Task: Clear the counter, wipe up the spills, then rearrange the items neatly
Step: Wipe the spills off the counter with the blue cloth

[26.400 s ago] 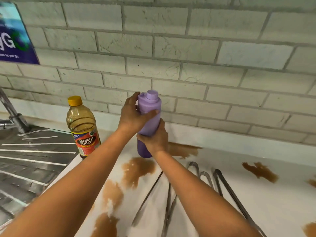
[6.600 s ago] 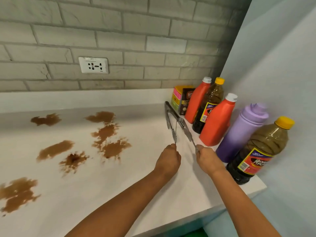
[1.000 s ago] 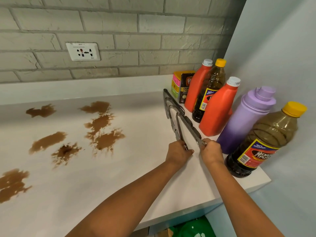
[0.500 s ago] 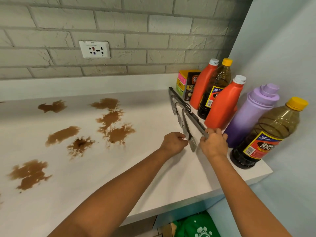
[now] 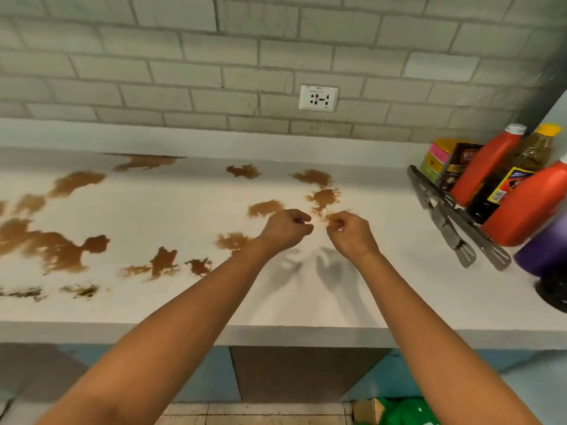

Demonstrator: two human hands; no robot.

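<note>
Both hands hover over the counter (image 5: 306, 302) with nothing in them. The left hand (image 5: 287, 230) and the right hand (image 5: 349, 234) hang side by side, fingers loosely curled, fingertips nearly meeting.

Risk: no cloth or sponge is in view. Wiping with bare hands would likely smear the brown spills (image 5: 322, 196) instead of lifting them. A forearm lowered onto the counter would probably pick up liquid from the patch (image 5: 233, 240) just beside the left wrist. The spills extend far to the left of the left hand, so a single pass is unlikely to cover them.

Position of task items: the nearest spills lie directly beyond and partly under the fingertips. The tongs (image 5: 454, 222) lie well to the right of the right hand, against the bottles (image 5: 521, 204). The bottles and a small box (image 5: 438, 161) stand grouped at the far right corner. A wide sweep to the right could knock these over.
</note>
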